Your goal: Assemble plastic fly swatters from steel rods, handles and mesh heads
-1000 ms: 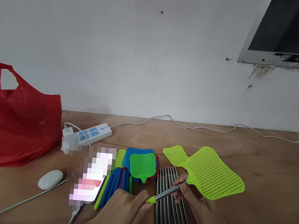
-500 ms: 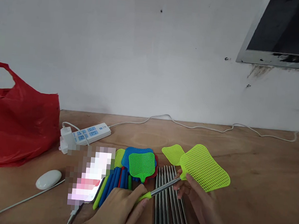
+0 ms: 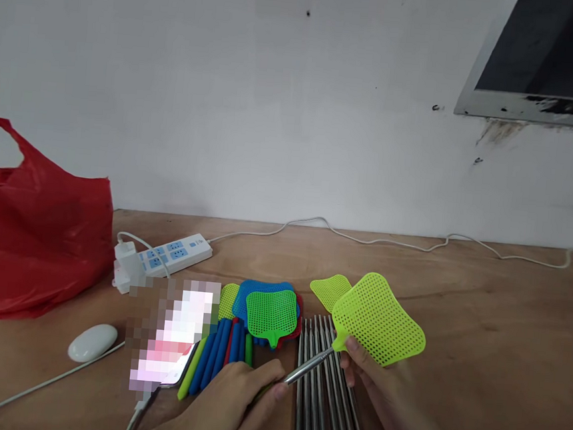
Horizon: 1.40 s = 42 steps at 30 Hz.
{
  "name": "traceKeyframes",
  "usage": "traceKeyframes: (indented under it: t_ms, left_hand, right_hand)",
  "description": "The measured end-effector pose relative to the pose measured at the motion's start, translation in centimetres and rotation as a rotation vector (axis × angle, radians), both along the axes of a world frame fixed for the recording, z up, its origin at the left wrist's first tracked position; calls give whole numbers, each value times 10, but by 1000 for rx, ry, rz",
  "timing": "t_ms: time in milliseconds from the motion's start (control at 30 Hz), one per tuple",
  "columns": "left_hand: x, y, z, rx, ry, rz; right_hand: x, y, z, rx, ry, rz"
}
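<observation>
My two hands hold one fly swatter above the wooden table [image 3: 483, 312]. Its yellow-green mesh head [image 3: 380, 318] tilts up to the right, and its metal rod [image 3: 306, 367] slants down to the left. My right hand [image 3: 381, 394] pinches the rod just below the head. My left hand [image 3: 229, 407] is closed around the rod's lower end, hiding its green grip. Under the hands lies a row of bare metal rods [image 3: 323, 399]. A pile of swatter heads [image 3: 270, 314] in green, blue and red lies behind, with coloured grips [image 3: 218, 356] beside it.
A phone [image 3: 170, 339] lies left of the grips, its cable running off the near edge. A white mouse [image 3: 92, 342], a power strip [image 3: 165, 258] and a red plastic bag [image 3: 29, 232] fill the left side. A loose yellow-green head [image 3: 327, 289] lies behind the rods.
The swatter has shortened: the mesh head has slid left and down towards my left hand, and the green grip that showed earlier is now hidden inside my left hand.
</observation>
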<state>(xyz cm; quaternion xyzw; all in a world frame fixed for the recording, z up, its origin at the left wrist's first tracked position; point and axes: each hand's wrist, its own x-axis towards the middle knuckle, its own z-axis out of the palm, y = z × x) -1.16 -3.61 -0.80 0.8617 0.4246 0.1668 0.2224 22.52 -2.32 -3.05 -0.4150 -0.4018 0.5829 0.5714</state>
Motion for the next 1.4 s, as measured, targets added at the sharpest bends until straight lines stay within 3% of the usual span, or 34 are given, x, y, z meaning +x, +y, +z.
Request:
traceKeyframes:
  t_ms: [167,300,533,733,967,1133,1267,1400]
  left_hand:
    - [-1,-1,5,-195,-42,-10]
    - [-4,-2,3,-210,-130,-13]
    - [-2,1,6,-273,-100,19]
    - [-1,2,-1,-271,-137,86]
    - [-4,4,-3,-203,-191,137]
    - [-5,5,-2,-183,-210,152]
    - [-5,5,-4,-192,-207,155]
    - [-4,5,-3,-202,-203,163]
  right_hand:
    - [-1,-1,5,-72,151,10]
    - [0,1,6,-65,173,25]
    - [14,11,24,-64,274,-172]
    - [14,15,18,-10,6,-149]
    - [19,20,15,-59,-253,-133]
    - [20,22,19,-19,-231,-105]
    - [21,24,13,-126,-172,-102]
    - [19,24,6,-246,-91,-195]
